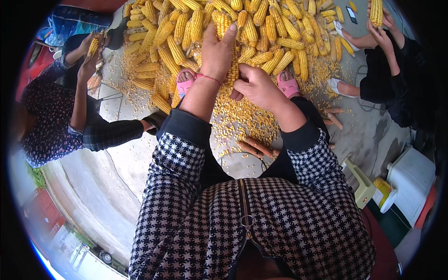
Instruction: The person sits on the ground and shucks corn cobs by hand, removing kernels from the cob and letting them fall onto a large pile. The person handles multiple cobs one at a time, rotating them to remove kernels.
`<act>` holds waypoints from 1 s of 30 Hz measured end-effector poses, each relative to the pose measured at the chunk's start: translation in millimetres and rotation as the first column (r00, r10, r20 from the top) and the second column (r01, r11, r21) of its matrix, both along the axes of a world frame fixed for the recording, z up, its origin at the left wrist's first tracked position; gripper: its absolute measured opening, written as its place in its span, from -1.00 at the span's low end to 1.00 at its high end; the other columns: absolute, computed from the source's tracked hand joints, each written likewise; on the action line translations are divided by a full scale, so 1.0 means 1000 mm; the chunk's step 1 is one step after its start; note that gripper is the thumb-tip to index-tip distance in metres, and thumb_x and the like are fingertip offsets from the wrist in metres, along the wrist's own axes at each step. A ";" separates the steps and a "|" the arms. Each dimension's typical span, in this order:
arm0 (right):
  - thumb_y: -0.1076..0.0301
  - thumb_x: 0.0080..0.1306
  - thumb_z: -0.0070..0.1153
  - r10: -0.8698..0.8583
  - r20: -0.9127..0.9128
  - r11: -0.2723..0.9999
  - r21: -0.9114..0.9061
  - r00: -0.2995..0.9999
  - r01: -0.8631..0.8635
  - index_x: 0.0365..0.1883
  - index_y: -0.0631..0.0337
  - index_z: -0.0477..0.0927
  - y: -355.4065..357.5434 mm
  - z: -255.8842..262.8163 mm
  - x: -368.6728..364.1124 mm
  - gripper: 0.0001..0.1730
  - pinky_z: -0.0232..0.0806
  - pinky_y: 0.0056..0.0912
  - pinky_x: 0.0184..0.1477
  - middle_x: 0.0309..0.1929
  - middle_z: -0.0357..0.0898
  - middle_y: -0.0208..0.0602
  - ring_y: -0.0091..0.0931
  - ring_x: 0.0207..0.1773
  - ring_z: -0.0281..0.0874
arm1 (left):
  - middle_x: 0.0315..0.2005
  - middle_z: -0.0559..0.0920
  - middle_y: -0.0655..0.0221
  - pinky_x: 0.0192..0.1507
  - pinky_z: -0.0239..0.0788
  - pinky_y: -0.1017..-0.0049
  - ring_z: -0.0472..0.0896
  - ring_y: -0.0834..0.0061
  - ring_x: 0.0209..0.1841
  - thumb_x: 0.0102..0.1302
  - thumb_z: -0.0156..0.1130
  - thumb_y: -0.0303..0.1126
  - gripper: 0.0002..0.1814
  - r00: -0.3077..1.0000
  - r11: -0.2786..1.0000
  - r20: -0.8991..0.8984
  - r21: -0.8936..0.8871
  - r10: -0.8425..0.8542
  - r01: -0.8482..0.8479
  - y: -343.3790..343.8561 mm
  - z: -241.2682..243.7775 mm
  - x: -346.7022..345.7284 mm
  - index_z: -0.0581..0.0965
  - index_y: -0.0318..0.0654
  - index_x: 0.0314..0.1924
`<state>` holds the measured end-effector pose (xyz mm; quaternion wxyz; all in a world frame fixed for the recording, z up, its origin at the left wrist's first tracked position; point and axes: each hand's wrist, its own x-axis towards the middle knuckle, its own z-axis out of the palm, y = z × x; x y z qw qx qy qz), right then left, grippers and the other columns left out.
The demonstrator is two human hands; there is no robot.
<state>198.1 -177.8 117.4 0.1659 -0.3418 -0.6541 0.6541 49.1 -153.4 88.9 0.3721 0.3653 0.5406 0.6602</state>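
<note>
An ear of yellow dried corn [232, 70] is held lengthwise between my hands, above the floor. My left hand [217, 52] grips its upper part, thumb extended along the kernels. Against the ear's lower right side is my right hand [253, 84], fingers curled; whether these fingers close around it is hard to tell. Beyond both hands lies a large pile of unshelled corn ears [196, 26]. Loose kernels [241, 119] cover the floor beneath, and several bare reddish cobs [259, 146] lie nearer to me.
One person [56, 112] sits at the left and another [388, 77] at the right, each holding an ear. Pink sandals [288, 85] flank the kernels. A phone [351, 15] lies at upper right; a white container [411, 182] and a yellow-labelled tub [383, 192] stand at lower right.
</note>
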 end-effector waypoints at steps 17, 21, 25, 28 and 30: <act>0.37 0.41 0.04 0.043 -0.021 0.994 -0.099 0.999 -0.045 -0.23 0.37 0.49 0.013 0.003 0.012 -0.82 0.51 -0.51 -0.23 -0.36 0.56 -0.35 -0.54 -0.30 0.64 | -0.40 0.62 0.36 -0.48 0.39 0.53 0.52 0.53 -0.48 0.42 0.17 -0.10 -0.67 0.908 0.984 0.409 -0.109 -0.086 0.142 -0.020 0.034 0.005 0.48 -0.20 -0.03; 0.47 0.38 -0.02 0.037 0.000 0.999 -0.039 0.999 -0.037 -0.26 0.37 0.48 0.009 0.004 0.009 -0.88 0.48 -0.51 -0.26 -0.38 0.56 -0.35 -0.55 -0.34 0.61 | -0.41 0.61 0.36 -0.49 0.41 0.51 0.52 0.54 -0.49 0.42 0.17 -0.12 -0.69 0.892 0.982 0.441 -0.102 -0.099 0.159 -0.021 0.033 0.007 0.47 -0.18 -0.04; 0.56 0.33 -0.07 -0.066 0.103 0.987 0.154 0.992 0.050 -0.24 0.36 0.48 0.010 -0.018 0.007 -0.90 0.44 -0.52 -0.29 -0.36 0.56 -0.33 -0.58 -0.38 0.54 | -0.43 0.60 0.34 -0.52 0.43 0.50 0.53 0.51 -0.51 0.45 0.11 -0.11 -0.69 0.858 0.985 0.507 -0.089 -0.082 0.147 -0.019 0.032 0.014 0.45 -0.21 -0.05; 0.56 0.31 -0.06 -0.090 0.102 0.969 0.237 0.991 0.064 -0.15 0.35 0.50 0.015 -0.018 0.007 -0.83 0.40 -0.54 -0.26 -0.32 0.56 -0.32 -0.61 -0.34 0.51 | -0.46 0.58 0.31 -0.52 0.44 0.46 0.54 0.47 -0.50 0.48 0.05 -0.09 -0.64 0.834 0.981 0.546 -0.100 -0.084 0.164 -0.017 0.030 0.006 0.41 -0.26 -0.04; 0.48 0.35 -0.01 -0.110 0.146 0.943 0.327 0.983 0.057 0.05 0.34 0.50 0.018 -0.009 0.012 -0.69 0.36 -0.57 -0.15 -0.22 0.59 -0.32 -0.64 -0.21 0.49 | -0.46 0.59 0.31 -0.52 0.44 0.47 0.54 0.47 -0.49 0.47 0.05 -0.11 -0.66 0.835 0.983 0.544 -0.094 -0.080 0.155 -0.017 0.030 0.006 0.41 -0.26 -0.04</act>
